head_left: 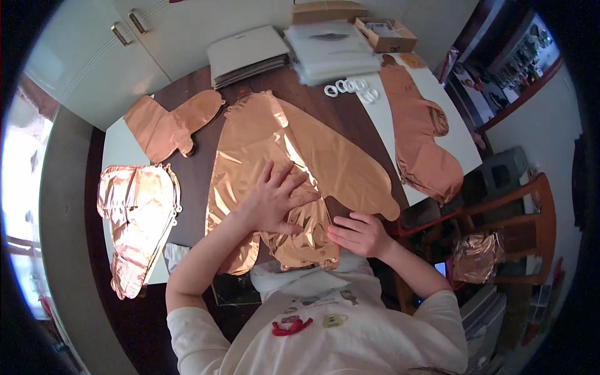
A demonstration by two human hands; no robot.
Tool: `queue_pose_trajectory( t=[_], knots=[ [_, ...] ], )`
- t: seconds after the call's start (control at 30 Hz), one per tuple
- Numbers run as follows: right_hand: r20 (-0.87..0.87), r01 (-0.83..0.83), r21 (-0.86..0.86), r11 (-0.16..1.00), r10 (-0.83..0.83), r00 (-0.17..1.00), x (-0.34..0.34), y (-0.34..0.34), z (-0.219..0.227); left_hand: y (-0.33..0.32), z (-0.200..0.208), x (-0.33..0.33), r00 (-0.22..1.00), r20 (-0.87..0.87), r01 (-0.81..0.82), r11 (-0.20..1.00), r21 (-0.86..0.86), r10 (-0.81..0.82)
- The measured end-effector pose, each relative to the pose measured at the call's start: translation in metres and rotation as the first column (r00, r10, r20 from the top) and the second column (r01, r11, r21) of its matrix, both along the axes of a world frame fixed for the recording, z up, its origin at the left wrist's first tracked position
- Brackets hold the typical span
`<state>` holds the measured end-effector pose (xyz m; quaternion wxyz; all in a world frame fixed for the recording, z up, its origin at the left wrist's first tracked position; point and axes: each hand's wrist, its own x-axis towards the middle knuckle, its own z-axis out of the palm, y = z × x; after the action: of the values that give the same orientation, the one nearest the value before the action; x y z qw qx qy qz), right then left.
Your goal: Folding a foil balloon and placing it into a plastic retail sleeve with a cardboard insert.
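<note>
A large flat copper-coloured foil balloon (253, 147) lies across the middle of the table, creased and shiny down its centre. On its lower middle rests my left hand (270, 203), palm down with the fingers spread. My right hand (364, 235) is at the balloon's near right edge, beside a folded-looking lower part; its fingers are stretched out and touch the foil, and the thumb is hidden. Neither hand visibly grips anything.
Flat foil pieces lie around: one far left (165, 128), a shiny one near left (134, 219), one right (415, 137). At the back are a grey sheet stack (247, 53), clear plastic bags (334, 53), white rings (353, 86) and a cardboard box (390, 40). A wooden chair (540, 215) stands right.
</note>
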<state>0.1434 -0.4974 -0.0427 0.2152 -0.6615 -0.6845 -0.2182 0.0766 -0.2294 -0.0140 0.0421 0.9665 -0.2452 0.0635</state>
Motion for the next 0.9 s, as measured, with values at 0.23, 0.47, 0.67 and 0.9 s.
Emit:
queue_pose_trajectory(
  t=[0.23, 0.47, 0.67, 0.9],
  knots=[
    [-0.072, -0.111, 0.067, 0.992, 0.116, 0.991, 0.0, -0.008, -0.007, -0.002, 0.003, 0.0, 0.999, -0.034, -0.035, 0.999, 0.031, 0.036],
    [-0.085, -0.109, 0.029, 0.994, 0.111, 0.99, -0.004, -0.015, -0.001, -0.005, 0.008, 0.002, 0.999, -0.024, -0.042, 0.999, 0.022, 0.043],
    [-0.128, -0.12, 0.005, 0.993, 0.119, 0.985, -0.004, -0.015, 0.0, -0.009, 0.015, 0.005, 0.995, -0.078, -0.067, 0.997, 0.026, 0.068],
    [-0.158, -0.121, -0.007, 0.993, 0.118, 0.98, -0.006, -0.018, 0.0, -0.006, 0.008, 0.004, 0.997, -0.04, -0.07, 0.997, 0.037, 0.072]
  ],
)
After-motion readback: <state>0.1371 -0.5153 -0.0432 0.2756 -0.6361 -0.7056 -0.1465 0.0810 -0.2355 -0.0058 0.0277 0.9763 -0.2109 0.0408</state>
